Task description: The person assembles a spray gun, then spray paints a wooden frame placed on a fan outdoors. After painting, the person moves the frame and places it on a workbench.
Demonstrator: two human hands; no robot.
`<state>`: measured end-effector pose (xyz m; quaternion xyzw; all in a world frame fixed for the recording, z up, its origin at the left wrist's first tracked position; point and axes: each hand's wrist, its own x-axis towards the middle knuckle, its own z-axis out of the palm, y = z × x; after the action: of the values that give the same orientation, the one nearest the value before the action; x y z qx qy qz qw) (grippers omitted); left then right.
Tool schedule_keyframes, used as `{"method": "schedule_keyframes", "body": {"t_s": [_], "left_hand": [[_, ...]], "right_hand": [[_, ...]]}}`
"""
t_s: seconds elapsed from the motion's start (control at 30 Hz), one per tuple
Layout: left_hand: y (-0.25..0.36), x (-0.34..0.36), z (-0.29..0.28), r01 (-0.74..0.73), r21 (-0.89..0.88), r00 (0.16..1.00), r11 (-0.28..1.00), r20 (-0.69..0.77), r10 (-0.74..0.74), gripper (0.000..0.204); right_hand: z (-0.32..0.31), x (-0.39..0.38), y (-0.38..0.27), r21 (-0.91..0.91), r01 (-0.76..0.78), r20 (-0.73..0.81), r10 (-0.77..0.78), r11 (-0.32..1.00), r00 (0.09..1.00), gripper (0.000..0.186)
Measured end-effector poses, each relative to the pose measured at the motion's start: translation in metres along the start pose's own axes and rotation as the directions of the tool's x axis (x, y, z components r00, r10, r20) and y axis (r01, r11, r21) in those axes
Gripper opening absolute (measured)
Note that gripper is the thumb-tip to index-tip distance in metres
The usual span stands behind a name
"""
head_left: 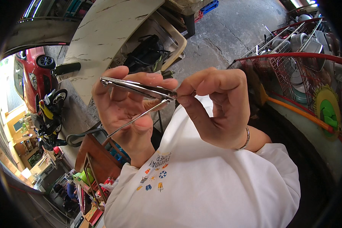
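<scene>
silver metal: slim hinged tool [135,87], exact kind not clear. it is held up in front of the chest, between the 2 hands. its main body slants slightly down to the right, with a round rivet-like knob at the left end; 1 thin arm [148,113] splays off near the right end and runs down-left across the left palm.

right hand [226,104]: thumb and index tips closed in a pinch on the tool's right end, other fingers curled behind. thin bracelet [247,138] round that wrist.

left hand [119,106]: palm toward the view, fingers loosely bent behind the tool's body, thumb apart from them near the thin arm. cannot tell whether these fingers grip or only back it.

below: white shirt [212,182], small coloured motifs on the chest.

beyond the hands: pale table [98,34] with dark veining, upper left; beside it a beige tray-like container [178,40] with a black bag [146,53] in it. grey concrete floor [231,22], cracked. upper right, red-rimmed wire rack [288,57] loaded with pots and bowls. far left, red car [33,81], and near it a yellow-and-black motorbike [49,114]. lower left, brown wooden chair [97,157].
</scene>
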<state>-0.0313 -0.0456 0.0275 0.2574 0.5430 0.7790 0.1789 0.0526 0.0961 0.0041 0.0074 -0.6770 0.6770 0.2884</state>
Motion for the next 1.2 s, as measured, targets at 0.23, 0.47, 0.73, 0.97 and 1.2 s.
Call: {"method": "schedule_keyframes", "body": {"t_s": [0.23,0.47,0.73,0.97,1.2], "left_hand": [[-0.002,0.001,0.001,-0.050,0.032,0.999,0.998,-0.005,0.050,0.078],[-0.003,0.004,-0.001,-0.070,0.019,0.997,0.997,0.044,0.069,0.072],[-0.012,0.005,-0.003,-0.182,-0.032,0.983,0.983,0.034,0.183,0.063],[-0.010,0.004,0.008,-0.157,-0.066,0.979,0.985,-0.143,0.146,0.058],[-0.011,0.003,0.009,-0.200,-0.075,0.972,0.977,-0.137,0.188,0.051]], "right_hand": [[0.001,0.001,0.002,0.025,-0.004,-0.008,0.004,1.000,1.000,0.044],[0.001,0.003,0.001,0.031,-0.010,-0.016,0.011,0.999,1.000,0.043],[0.000,0.003,0.001,0.013,-0.011,-0.016,0.011,1.000,1.000,0.043],[0.000,0.002,0.002,-0.017,-0.016,-0.028,0.015,1.000,0.999,0.042],[-0.001,0.001,0.002,0.005,-0.009,-0.017,0.010,1.000,1.000,0.043]]}}
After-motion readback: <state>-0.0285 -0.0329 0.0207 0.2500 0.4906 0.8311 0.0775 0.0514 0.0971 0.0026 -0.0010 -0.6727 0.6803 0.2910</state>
